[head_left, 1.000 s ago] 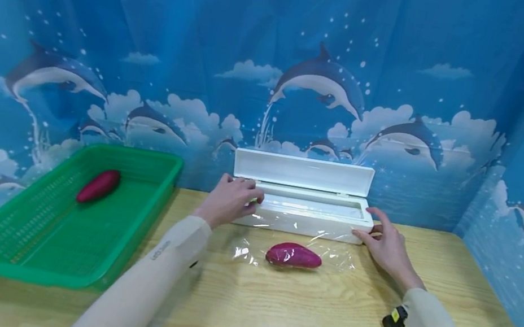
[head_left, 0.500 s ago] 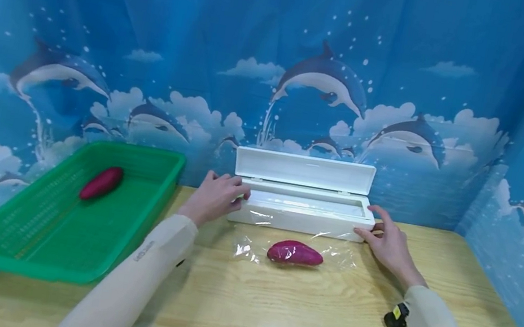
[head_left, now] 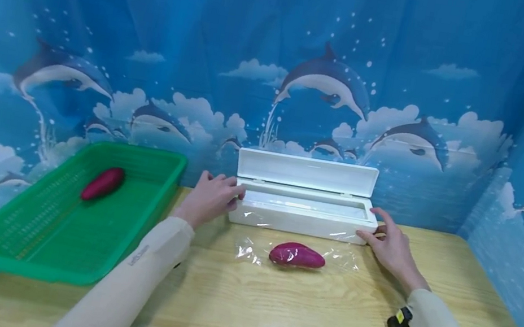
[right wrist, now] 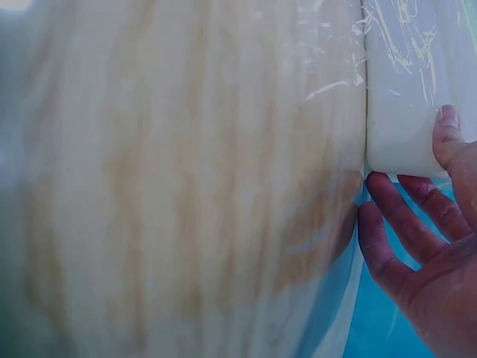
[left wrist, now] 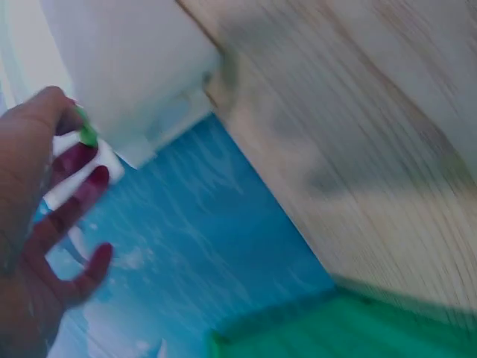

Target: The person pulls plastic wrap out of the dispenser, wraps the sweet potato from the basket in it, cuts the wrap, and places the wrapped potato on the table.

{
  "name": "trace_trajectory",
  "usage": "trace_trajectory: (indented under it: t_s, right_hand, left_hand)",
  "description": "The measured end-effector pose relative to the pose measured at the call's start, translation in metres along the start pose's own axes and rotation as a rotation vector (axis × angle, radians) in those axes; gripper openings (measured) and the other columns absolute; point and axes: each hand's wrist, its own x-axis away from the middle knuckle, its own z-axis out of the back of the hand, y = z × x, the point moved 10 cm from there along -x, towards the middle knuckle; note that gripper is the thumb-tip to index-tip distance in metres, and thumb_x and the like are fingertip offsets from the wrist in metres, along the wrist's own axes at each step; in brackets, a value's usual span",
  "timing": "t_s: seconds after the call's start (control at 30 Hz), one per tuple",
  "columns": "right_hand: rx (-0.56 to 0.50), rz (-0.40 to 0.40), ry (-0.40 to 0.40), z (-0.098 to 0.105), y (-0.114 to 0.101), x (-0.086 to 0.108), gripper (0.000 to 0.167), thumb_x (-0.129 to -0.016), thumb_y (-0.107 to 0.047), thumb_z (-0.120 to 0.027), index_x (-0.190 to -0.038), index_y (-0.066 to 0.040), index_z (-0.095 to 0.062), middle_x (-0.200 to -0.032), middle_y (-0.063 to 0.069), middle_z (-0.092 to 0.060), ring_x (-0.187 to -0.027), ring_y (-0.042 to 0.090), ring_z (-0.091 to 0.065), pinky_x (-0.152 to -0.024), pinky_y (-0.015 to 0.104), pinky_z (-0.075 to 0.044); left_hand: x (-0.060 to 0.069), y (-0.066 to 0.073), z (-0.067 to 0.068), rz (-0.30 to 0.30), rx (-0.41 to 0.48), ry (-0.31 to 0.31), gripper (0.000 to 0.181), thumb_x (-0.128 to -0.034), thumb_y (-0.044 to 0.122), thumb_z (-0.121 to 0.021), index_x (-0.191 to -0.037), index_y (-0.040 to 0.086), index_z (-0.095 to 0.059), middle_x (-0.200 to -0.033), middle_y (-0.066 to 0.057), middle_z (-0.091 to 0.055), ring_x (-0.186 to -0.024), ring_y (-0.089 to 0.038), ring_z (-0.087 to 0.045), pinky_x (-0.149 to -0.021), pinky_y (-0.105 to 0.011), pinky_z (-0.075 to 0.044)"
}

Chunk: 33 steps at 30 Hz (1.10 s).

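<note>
A white cling film dispenser (head_left: 301, 222) stands at the back of the table with its lid (head_left: 307, 172) raised. My left hand (head_left: 211, 197) is at its left end. In the left wrist view, thumb and index finger pinch a small green slide cutter (left wrist: 87, 133), the other fingers spread. My right hand (head_left: 390, 248) grips the dispenser's right end, thumb on the front face and fingers at the end and top. Clear film (head_left: 248, 250) hangs over the front onto the table. A magenta sweet potato (head_left: 297, 255) lies there with film about it; whether over or under is unclear.
A green plastic basket (head_left: 137, 235) stands at the left, holding another magenta sweet potato (head_left: 103, 184). A blue dolphin-printed curtain (head_left: 240, 40) hangs close behind the dispenser and along the right side. The wooden table (head_left: 269, 313) reaches towards me.
My left hand has moved left along the dispenser to its left end, mostly in the first half second. The right hand keeps its place on the right end. The sweet potatoes lie still.
</note>
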Motion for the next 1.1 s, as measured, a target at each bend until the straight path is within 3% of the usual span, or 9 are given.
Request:
trace_trajectory:
  t_s: [0.23, 0.4, 0.6, 0.77, 0.83, 0.9, 1.1]
  right_hand:
    - [0.039, 0.011, 0.005, 0.005, -0.001, 0.003, 0.071, -0.101, -0.035, -0.066, -0.157, -0.007, -0.032, -0.116, 0.029, -0.068, -0.107, 0.042, -0.066, -0.087, 0.056, -0.054]
    - [0.058, 0.011, 0.003, 0.005, -0.006, 0.005, 0.073, -0.099, -0.033, -0.068, -0.157, -0.007, -0.033, -0.110, 0.025, -0.069, -0.105, 0.041, -0.067, -0.087, 0.057, -0.056]
    - [0.084, -0.065, -0.069, 0.002, -0.010, 0.004, 0.080, -0.099, -0.042, -0.063, -0.161, -0.006, -0.026, -0.118, 0.027, -0.066, -0.106, 0.040, -0.066, -0.088, 0.055, -0.055]
    - [0.118, -0.116, -0.151, -0.003, -0.020, 0.005, 0.094, -0.100, -0.062, -0.049, -0.164, -0.005, -0.011, -0.153, 0.038, -0.039, -0.135, 0.059, -0.043, -0.105, 0.075, -0.038]
    - [0.112, -0.127, -0.188, -0.005, -0.023, 0.006, 0.096, -0.100, -0.065, -0.044, -0.164, -0.005, -0.005, -0.160, 0.039, -0.023, -0.143, 0.062, -0.029, -0.110, 0.078, -0.027]
    - [0.088, -0.137, -0.227, -0.008, -0.025, 0.008, 0.096, -0.101, -0.067, -0.040, -0.164, -0.006, 0.001, -0.163, 0.037, -0.016, -0.145, 0.062, -0.024, -0.112, 0.079, -0.023]
    - [-0.002, -0.175, -0.314, -0.012, -0.026, 0.015, 0.099, -0.101, -0.070, -0.034, -0.161, -0.009, 0.014, -0.164, 0.037, -0.008, -0.118, 0.054, -0.061, -0.111, 0.077, -0.027]
  left_hand:
    - [-0.005, 0.016, 0.009, 0.039, 0.088, 0.034, 0.024, -0.1019, 0.035, -0.062, -0.120, 0.023, -0.070, -0.116, -0.003, -0.070, -0.103, -0.024, -0.061, -0.097, -0.057, -0.050]
    - [-0.010, 0.034, 0.003, -0.017, 0.152, 0.057, 0.029, -0.1001, 0.043, -0.064, -0.122, 0.025, -0.070, -0.122, -0.003, -0.069, -0.113, -0.025, -0.062, -0.099, -0.055, -0.048]
    - [-0.008, 0.045, 0.001, -0.088, 0.210, 0.144, 0.024, -0.0988, 0.041, -0.067, -0.115, 0.025, -0.073, -0.117, 0.000, -0.070, -0.114, -0.022, -0.062, -0.098, -0.052, -0.048]
    - [0.000, 0.052, -0.003, -0.127, 0.208, 0.131, 0.025, -0.0940, 0.038, -0.073, -0.116, 0.026, -0.073, -0.120, 0.001, -0.068, -0.118, -0.021, -0.058, -0.101, -0.049, -0.046]
    - [0.004, 0.053, -0.006, -0.135, 0.185, 0.119, 0.028, -0.0914, 0.038, -0.075, -0.117, 0.027, -0.073, -0.121, 0.001, -0.066, -0.119, -0.021, -0.056, -0.103, -0.049, -0.045]
    - [0.007, 0.054, -0.008, -0.143, 0.159, 0.121, 0.030, -0.0898, 0.038, -0.077, -0.117, 0.026, -0.074, -0.121, 0.000, -0.065, -0.119, -0.021, -0.055, -0.104, -0.049, -0.045]
    - [0.014, 0.050, -0.011, -0.137, 0.124, 0.183, 0.027, -0.0882, 0.035, -0.080, -0.112, 0.022, -0.075, -0.124, -0.005, -0.061, -0.118, -0.026, -0.055, -0.104, -0.051, -0.044]
